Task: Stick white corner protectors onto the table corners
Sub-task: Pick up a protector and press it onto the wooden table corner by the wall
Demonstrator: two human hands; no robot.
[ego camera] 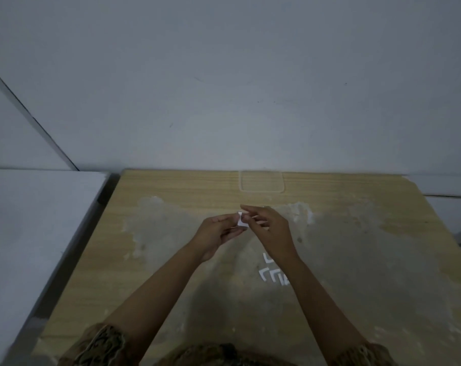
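Above the middle of a worn wooden table (171, 196), both my hands hold one small white corner protector (241, 220). My left hand (217, 233) pinches its left side. My right hand (269, 228) pinches its upper right part, with the index finger stretched over the top. Several more white L-shaped corner protectors (273, 274) lie on the table under my right forearm, partly hidden by it. The table's far left corner (125, 172) and far right corner (406, 178) are in view and look bare.
The table stands against a plain grey wall (224, 88). A white surface (33, 233) adjoins the table's left edge across a narrow gap. A rectangular outline (261, 182) marks the table top near the wall. Pale worn patches cover the table's middle.
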